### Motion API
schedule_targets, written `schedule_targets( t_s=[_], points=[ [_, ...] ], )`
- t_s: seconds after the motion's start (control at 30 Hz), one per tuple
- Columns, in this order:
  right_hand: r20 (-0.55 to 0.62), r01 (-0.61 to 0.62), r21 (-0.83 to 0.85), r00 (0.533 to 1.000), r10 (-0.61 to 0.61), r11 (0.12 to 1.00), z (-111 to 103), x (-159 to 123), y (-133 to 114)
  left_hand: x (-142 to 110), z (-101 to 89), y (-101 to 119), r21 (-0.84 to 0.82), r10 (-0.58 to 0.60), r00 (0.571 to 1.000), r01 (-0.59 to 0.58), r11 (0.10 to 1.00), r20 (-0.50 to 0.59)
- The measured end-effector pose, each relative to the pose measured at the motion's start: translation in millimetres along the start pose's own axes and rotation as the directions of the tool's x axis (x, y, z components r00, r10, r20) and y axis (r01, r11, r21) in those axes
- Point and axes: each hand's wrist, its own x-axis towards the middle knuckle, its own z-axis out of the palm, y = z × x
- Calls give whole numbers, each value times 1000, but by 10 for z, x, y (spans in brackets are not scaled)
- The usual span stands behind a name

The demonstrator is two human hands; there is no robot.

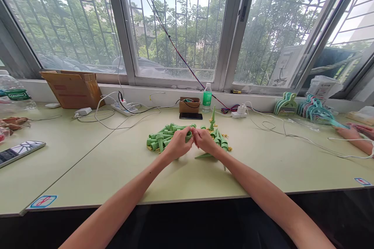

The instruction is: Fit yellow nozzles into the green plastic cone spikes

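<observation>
My left hand point(180, 142) is closed round a green plastic tube piece point(189, 135), whose rounded end shows beside the thumb. My right hand point(203, 140) meets it there, fingertips pinched together against the left ones; whatever lies between them is hidden. Behind and left of my left hand is a pile of green plastic tubes point(159, 140) with wider collars. To the right, partly behind my right hand, lie green cone-shaped spikes point(217, 138) with small yellow parts among them. One green spike point(212, 120) stands upright with its point up.
A black phone point(191, 116) lies before a small cardboard box point(189, 106), beside a green-labelled bottle point(207, 98). Cables and a power strip point(124, 108) run along the back. Green hangers point(285, 104) stand at right, near another person's hands point(355, 136). Another phone point(20, 152) lies far left.
</observation>
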Motion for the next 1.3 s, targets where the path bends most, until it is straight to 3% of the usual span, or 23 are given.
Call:
schedule_targets(
  t_s=[0.63, 1.3],
  points=[
    [3, -6, -7, 1000, 6, 1000, 3, -2, 14, -4, -18, 17, -26, 7, 1000, -7, 1000, 2],
    [-1, -77, 127, 997, 78, 989, -34, -9, -36, -12, 8, 10, -69, 28, 999, -29, 997, -17]
  ],
)
